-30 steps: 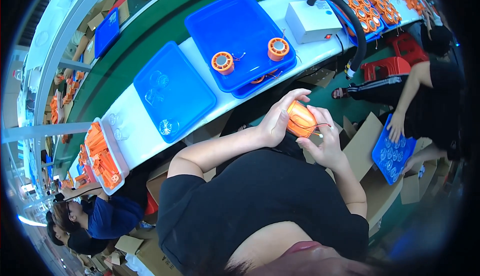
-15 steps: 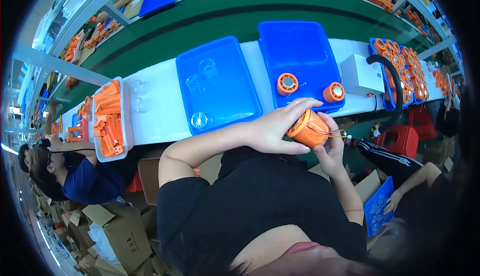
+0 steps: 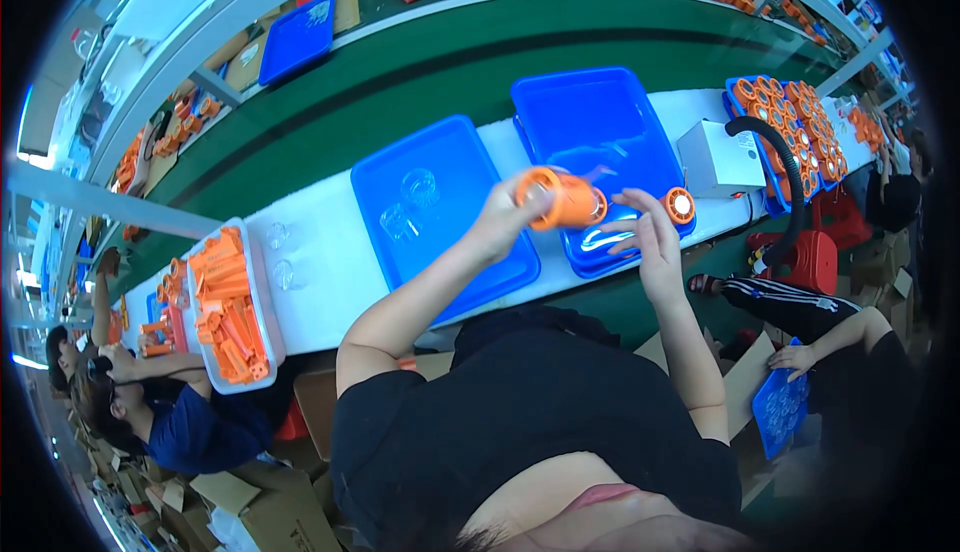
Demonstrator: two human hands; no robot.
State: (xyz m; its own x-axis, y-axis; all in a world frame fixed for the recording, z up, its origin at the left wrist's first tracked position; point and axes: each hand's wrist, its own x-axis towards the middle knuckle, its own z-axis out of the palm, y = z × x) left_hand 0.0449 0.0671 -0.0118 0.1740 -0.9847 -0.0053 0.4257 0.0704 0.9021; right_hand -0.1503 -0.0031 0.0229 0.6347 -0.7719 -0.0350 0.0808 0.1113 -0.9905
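My left hand [image 3: 507, 220] is closed around an orange cylindrical housing [image 3: 568, 202], holding it tilted on its side above the blue trays. One ring-shaped end of it points left toward my fingers. My right hand [image 3: 655, 250] is raised just right of the housing, fingers apart and holding nothing. Behind that hand, an orange round part [image 3: 680, 206] with a pale centre rests at the right tray's near edge. The right blue tray [image 3: 590, 102] lies partly behind both hands. In the left blue tray [image 3: 460, 152] stand clear plastic cups [image 3: 420, 189]; my left forearm covers its near corner.
A white bin [image 3: 272, 337] of orange pieces stands at the left, with clear cups [image 3: 284, 274] beside it. To the right are a white box [image 3: 718, 160], a black flexible hose [image 3: 790, 167] and trays of orange parts [image 3: 775, 117]. A co-worker's hand [image 3: 795, 360] holds a blue panel.
The orange housing has moved up and left, away from my body and over the trays. My right hand has let go of it and opened; my left hand still grips it.
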